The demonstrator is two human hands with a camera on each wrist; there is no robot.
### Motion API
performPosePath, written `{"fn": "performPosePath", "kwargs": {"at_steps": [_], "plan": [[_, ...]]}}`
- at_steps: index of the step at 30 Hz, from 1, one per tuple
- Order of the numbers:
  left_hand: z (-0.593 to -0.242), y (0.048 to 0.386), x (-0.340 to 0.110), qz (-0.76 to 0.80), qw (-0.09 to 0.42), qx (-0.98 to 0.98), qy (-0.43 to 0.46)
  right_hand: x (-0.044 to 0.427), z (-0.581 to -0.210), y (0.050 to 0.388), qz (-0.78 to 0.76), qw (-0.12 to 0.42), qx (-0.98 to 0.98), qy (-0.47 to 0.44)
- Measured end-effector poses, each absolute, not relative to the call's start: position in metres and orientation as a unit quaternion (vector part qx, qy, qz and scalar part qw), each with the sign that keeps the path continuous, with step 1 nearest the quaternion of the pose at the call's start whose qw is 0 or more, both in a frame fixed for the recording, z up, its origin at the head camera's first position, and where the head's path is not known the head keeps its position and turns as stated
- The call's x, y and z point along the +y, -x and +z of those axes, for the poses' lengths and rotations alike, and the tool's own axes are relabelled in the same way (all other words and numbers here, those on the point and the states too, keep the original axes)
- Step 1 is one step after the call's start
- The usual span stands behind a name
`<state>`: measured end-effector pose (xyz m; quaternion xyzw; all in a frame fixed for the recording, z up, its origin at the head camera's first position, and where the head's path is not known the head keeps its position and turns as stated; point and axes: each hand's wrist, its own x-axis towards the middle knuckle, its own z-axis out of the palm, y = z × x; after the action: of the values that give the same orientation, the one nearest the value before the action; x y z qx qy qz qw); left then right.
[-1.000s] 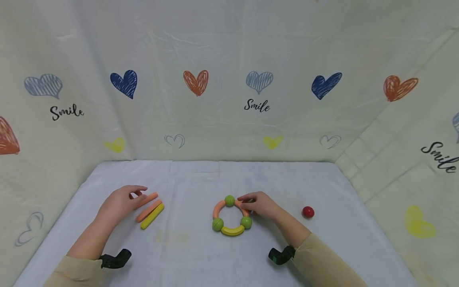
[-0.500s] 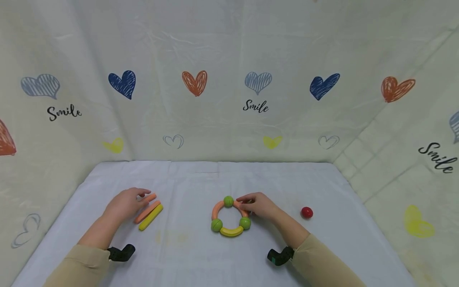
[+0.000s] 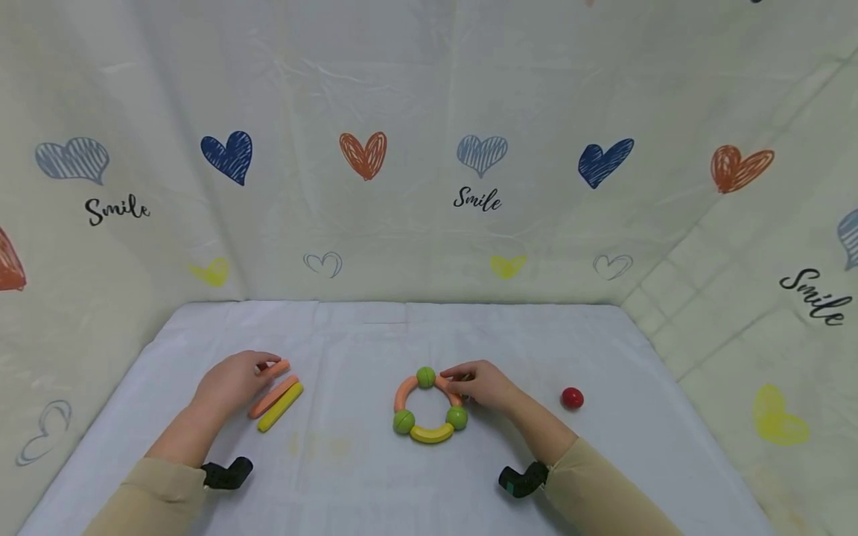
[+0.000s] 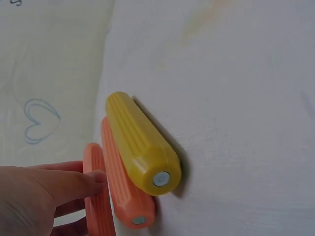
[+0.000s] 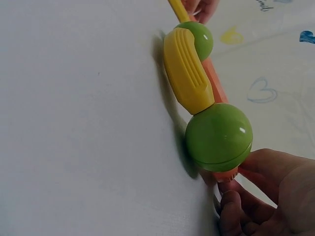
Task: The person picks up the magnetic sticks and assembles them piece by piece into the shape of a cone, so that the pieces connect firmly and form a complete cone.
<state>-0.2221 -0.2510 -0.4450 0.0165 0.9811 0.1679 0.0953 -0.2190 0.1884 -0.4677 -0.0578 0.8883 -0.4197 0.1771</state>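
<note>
My left hand (image 3: 231, 383) pinches a ribbed orange rod (image 4: 99, 211) between thumb and fingers. Close beside it lie a second orange rod (image 3: 273, 396) and a yellow rod (image 3: 280, 408), both with a round silvery disc in the end facing the left wrist camera. At mid-table is a ring of curved pieces and balls: a yellow arc (image 3: 432, 434), orange arcs (image 3: 404, 392) and green balls (image 5: 219, 136). My right hand (image 3: 488, 383) grips the ring's right orange arc (image 5: 226, 175), which its fingers and a green ball partly hide.
A red ball (image 3: 573, 398) lies right of my right hand. White cloth covers the table (image 3: 362, 476). A pale curtain with printed hearts (image 3: 362, 223) stands behind and at both sides. Each wrist wears a black camera mount (image 3: 228, 473).
My left hand has shifted right along the orange rod, and its fingers have closed in on it. The right hand and the ring keep their places; the whole view drifts slightly.
</note>
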Motion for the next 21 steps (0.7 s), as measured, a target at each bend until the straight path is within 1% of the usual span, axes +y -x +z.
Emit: {"fn": "performPosePath", "kwargs": {"at_steps": [7, 14, 21], "plan": [[-0.431, 0.219, -0.242, 0.172, 0.077, 0.982, -0.028, 0.187, -0.467, 0.219, -0.417, 0.179, 0.889, 0.058], [-0.417, 0.212, -0.222, 0.202, 0.073, 0.976, -0.044, 0.186, -0.467, 0.220, -0.410, 0.177, 0.893, 0.062], [-0.416, 0.209, -0.201, 0.258, 0.046, 0.963, -0.061, 0.186, -0.467, 0.221, -0.403, 0.176, 0.896, 0.053]]}}
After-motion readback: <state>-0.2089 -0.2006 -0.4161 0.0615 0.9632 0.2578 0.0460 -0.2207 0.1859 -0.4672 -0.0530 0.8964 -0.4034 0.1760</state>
